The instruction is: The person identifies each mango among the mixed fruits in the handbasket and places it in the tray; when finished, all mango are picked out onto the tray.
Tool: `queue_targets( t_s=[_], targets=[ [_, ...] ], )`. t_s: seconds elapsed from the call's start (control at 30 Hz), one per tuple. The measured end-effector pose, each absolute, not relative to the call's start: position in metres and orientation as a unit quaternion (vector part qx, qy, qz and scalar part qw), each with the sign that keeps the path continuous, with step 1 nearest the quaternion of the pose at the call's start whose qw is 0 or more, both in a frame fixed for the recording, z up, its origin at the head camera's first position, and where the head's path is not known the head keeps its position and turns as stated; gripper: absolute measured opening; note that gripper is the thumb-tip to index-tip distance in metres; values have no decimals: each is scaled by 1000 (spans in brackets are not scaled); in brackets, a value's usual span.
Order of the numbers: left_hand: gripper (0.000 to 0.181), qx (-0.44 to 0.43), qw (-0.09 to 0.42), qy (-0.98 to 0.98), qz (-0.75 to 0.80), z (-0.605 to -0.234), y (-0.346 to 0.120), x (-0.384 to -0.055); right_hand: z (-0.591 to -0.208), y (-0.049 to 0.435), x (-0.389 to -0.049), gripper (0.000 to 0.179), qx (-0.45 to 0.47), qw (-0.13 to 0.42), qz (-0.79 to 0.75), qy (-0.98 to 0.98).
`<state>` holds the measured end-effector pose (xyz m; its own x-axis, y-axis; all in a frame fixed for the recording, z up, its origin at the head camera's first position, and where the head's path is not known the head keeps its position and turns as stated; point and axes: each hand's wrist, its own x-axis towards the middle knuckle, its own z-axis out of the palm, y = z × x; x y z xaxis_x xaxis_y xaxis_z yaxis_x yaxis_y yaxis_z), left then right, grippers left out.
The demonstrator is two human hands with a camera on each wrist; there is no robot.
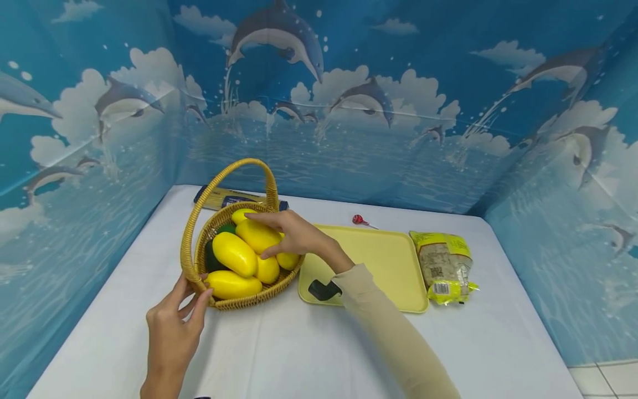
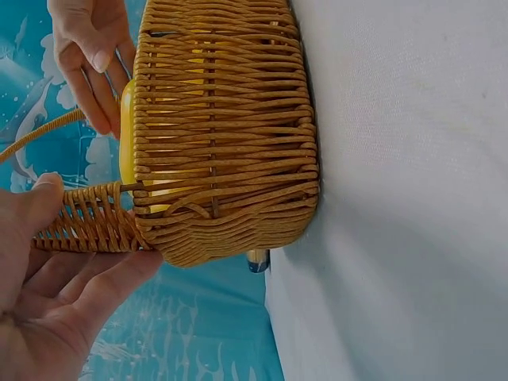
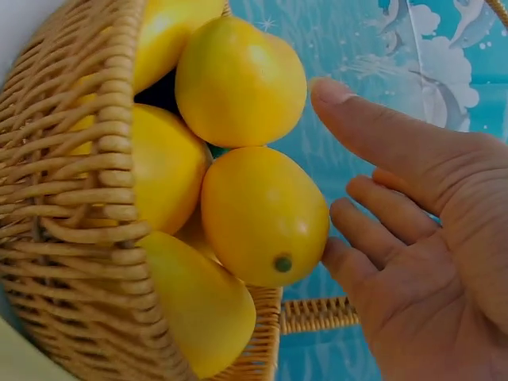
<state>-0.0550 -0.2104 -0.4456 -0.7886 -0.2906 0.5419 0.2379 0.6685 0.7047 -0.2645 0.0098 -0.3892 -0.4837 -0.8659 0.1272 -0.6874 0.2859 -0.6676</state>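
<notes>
A brown wicker basket holds several yellow mangoes, with dark green fruit partly hidden among them. My left hand grips the foot of the basket's tall handle, thumb on one side and fingers on the other. Over the basket's right side, my right hand reaches with thumb and fingers spread about a mango. In the right wrist view the fingertips come close to that mango; whether they touch it is unclear.
Right of the basket lies a pale yellow tray with a dark tobacco pipe on it. Behind the tray is a red lollipop; beyond its right edge, a yellow-and-clear bag. A spaghetti packet lies behind the basket.
</notes>
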Motion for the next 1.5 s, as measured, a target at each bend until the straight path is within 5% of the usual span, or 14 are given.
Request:
queue_targets(
  t_s=[0.4, 1.5],
  targets=[
    [62, 7, 331, -850, -408, -447, -210, -55, -401, 0, -286, 80, -466, 187, -383, 775],
    [59, 19, 327, -853, -406, -449, -209, -55, -401, 31, -291, 76, -425, 198, -436, 768]
  ],
)
